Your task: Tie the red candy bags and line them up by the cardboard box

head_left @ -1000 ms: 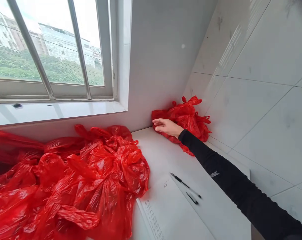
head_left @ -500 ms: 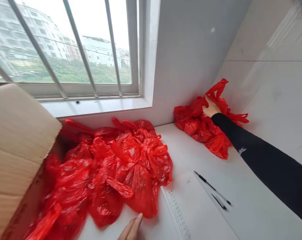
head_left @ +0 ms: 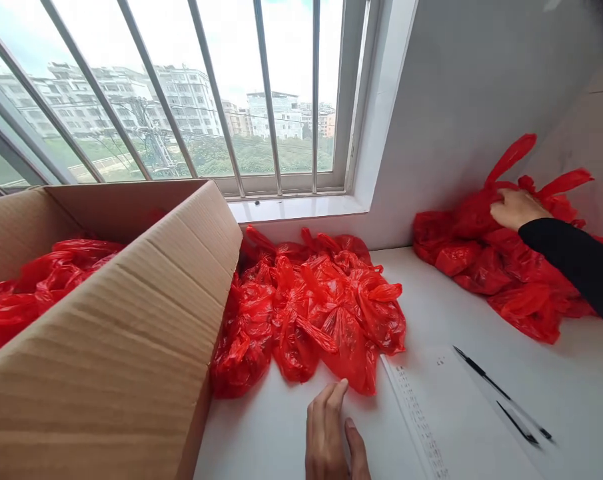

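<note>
My right hand, in a black sleeve, rests on top of a heap of red plastic bags in the far right corner, its fingers curled into the plastic. My left hand lies at the bottom edge on the white counter, fingers stretched out and holding nothing, its fingertips just short of a second pile of red bags under the window.
An open cardboard box with more red bags inside fills the left. A sheet of paper with written lines and a black pen lie on the counter at right. A barred window is behind.
The view has swung left, bringing the cardboard box further into sight. My left hand has come further up onto the counter toward the middle pile. My right hand stays on the corner heap.
</note>
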A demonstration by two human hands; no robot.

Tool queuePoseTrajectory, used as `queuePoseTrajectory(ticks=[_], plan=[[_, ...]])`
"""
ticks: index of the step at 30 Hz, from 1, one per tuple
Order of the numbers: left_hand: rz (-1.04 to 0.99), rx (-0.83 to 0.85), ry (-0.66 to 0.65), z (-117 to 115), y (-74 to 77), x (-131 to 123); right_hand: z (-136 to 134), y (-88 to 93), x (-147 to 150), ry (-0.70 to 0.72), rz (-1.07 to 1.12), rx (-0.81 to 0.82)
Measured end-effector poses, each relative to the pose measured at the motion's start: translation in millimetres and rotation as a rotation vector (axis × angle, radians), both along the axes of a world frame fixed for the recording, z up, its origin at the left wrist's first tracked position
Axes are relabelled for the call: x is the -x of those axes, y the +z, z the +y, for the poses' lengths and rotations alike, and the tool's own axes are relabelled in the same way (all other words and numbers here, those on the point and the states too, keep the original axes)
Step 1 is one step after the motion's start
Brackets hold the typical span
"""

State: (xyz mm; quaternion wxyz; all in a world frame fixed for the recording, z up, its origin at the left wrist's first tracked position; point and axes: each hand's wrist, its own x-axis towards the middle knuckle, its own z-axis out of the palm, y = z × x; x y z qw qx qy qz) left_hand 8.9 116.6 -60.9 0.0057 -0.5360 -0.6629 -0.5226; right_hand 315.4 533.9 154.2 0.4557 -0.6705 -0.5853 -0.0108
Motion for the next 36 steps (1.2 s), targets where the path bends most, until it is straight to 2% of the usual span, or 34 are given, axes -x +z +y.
queuePoseTrajectory(ticks=[3,8,12,14,18,21,23,25,27,29,33,36], plan=[[-0.035,0.029,-0.015,-2.3,6.7,-0.1,-24.4,7.2,9.1,0.068,0.030,-0.013],[-0.112,0.112,-0.094,-8.2,23.6,2.1,-77.3,11.7,31.6,0.220,0.187,-0.205],[-0.190,0.165,-0.149,-9.9,34.0,5.9,-139.8,3.7,59.7,0.406,0.319,-0.276],[-0.239,0.172,-0.141,-10.1,36.7,8.2,-184.8,-3.8,77.7,0.524,0.365,-0.208],[-0.340,0.135,-0.076,-18.4,48.0,12.1,-285.4,-27.8,112.6,0.809,0.368,0.072],[-0.372,0.094,-0.040,-39.9,68.0,8.7,-344.7,-51.1,127.6,1.054,0.482,0.385],[-0.381,0.121,-0.115,-58.9,83.1,1.4,-371.9,-64.7,130.5,1.129,0.554,0.511],[-0.412,0.205,-0.226,-76.7,95.1,-8.6,-391.7,-73.7,129.5,1.159,0.622,0.581],[-0.463,0.288,-0.258,-90.5,101.8,-19.0,-406.9,-77.3,126.2,1.178,0.654,0.616],[-0.494,0.318,-0.214,-100.6,104.4,-27.6,-419.6,-76.1,121.9,1.193,0.582,0.596],[-0.482,0.290,-0.172,-114.1,106.9,-39.8,-436.5,-69.9,113.0,1.135,0.321,0.414],[-0.442,0.285,-0.147,-120.7,110.4,-46.5,-438.6,-69.7,105.3,1.111,0.300,0.351]])
